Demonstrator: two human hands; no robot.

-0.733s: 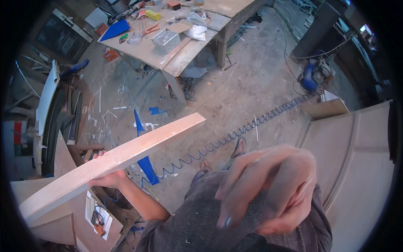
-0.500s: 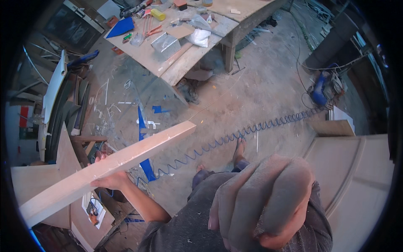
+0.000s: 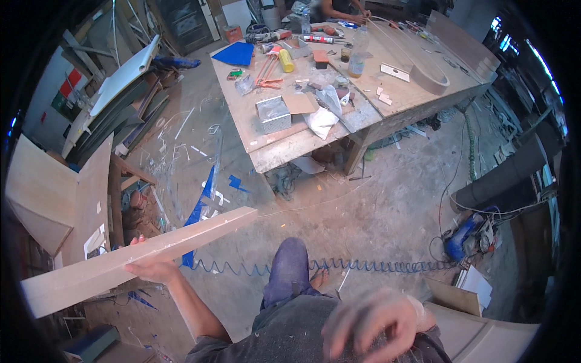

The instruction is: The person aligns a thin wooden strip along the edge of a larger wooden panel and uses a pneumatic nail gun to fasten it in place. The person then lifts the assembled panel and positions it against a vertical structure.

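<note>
A long, pale wooden beam point(image 3: 181, 245) slants across the lower left, its far end pointing toward the middle of the floor. Around its middle, my left hand point(image 3: 151, 266) is closed, with the thumb on the near side and fingertips showing over the far edge. In front of my dark, dusty shirt, my right hand point(image 3: 375, 323) is blurred by motion. Its fingers look loosely bent and apart, and I see nothing in them. One of my knees point(image 3: 289, 269) shows below, in dark trousers.
A cluttered workbench point(image 3: 272, 154) stands ahead, where another person's hand point(image 3: 361, 17) works at the far side. A coiled blue hose point(image 3: 387, 266) crosses the floor toward a blue machine point(image 3: 463, 237). Wooden panels point(image 3: 42, 187) stand at left; a pale panel point(image 3: 496, 339) lies lower right.
The view has shifted, showing more of the workbench and the other person. My right hand has dropped lower and its fingers have loosened. My left hand still grips the beam; a knee has come forward.
</note>
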